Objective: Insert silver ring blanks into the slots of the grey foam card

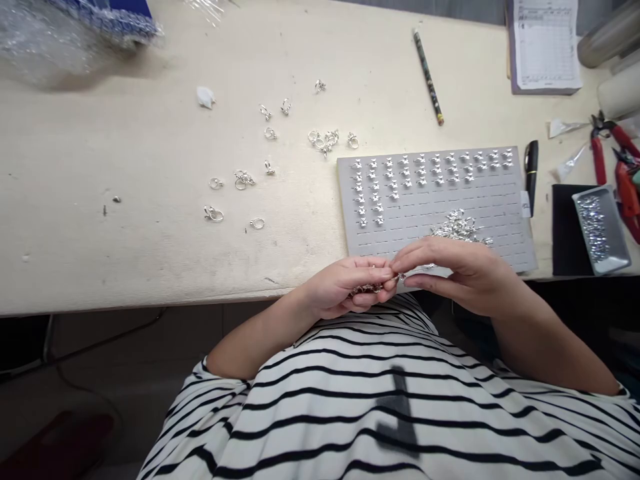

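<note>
My left hand (345, 288) is curled shut at the table's front edge, with several small silver rings (367, 288) bunched in its fingers. My right hand (455, 270) meets it fingertip to fingertip, pinching one silver ring (400, 275) between thumb and forefinger. Just beyond the hands lies a grey slotted display pad (500, 200). Rows of silver rings (425, 170) stand in its upper slots, and a loose pile of rings (457, 227) rests on its lower part.
Loose silver rings (245, 179) are scattered over the beige table (125, 253). A pencil (428, 75), a black pen (531, 170), a paper pad (545, 43), red pliers (607, 150) and a metal tray of sparkly bits (600, 227) sit to the right. A plastic bag (75, 33) lies far left.
</note>
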`<state>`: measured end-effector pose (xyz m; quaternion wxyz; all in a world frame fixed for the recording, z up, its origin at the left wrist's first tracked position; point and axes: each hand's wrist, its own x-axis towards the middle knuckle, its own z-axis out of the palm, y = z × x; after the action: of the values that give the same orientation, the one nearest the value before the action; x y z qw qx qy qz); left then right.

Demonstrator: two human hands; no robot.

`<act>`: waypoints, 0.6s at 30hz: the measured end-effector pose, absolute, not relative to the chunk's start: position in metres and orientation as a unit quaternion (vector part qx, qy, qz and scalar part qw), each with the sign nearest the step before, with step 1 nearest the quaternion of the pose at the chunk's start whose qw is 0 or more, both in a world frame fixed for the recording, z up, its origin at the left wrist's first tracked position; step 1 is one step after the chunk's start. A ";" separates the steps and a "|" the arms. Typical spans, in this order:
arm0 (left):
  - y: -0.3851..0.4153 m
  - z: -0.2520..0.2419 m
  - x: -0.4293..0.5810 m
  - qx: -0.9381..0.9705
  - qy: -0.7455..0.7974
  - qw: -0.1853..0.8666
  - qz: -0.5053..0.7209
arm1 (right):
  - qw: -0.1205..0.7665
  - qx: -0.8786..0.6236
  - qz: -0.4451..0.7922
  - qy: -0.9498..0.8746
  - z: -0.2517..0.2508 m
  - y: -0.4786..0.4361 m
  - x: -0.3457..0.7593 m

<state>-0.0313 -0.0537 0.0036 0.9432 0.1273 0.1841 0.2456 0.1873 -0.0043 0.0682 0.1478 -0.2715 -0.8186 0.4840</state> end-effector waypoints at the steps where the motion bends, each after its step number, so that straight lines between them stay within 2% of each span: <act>1: -0.053 0.004 -0.031 0.129 0.191 0.941 0.248 | 0.149 -0.270 0.484 -0.819 0.067 -0.003 0.187; 4: -0.053 0.006 -0.030 0.142 0.218 0.926 0.273 | 0.193 -0.313 0.434 -0.823 0.059 0.003 0.187; 7: -0.054 0.009 -0.029 0.153 0.240 0.913 0.294 | 0.244 -0.418 0.307 -0.820 0.047 0.014 0.185; 10: -0.054 0.008 -0.027 0.149 0.246 0.912 0.293 | 0.218 -0.475 0.214 -0.825 0.035 0.025 0.183; 18: -0.056 0.004 -0.028 0.130 0.232 0.916 0.302 | 0.175 -0.493 0.187 -0.832 0.020 0.030 0.174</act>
<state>-0.0276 -0.0562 0.0040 0.9156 0.1301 0.2318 0.3017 0.1742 0.0295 0.0197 0.1748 -0.4928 -0.8316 0.1871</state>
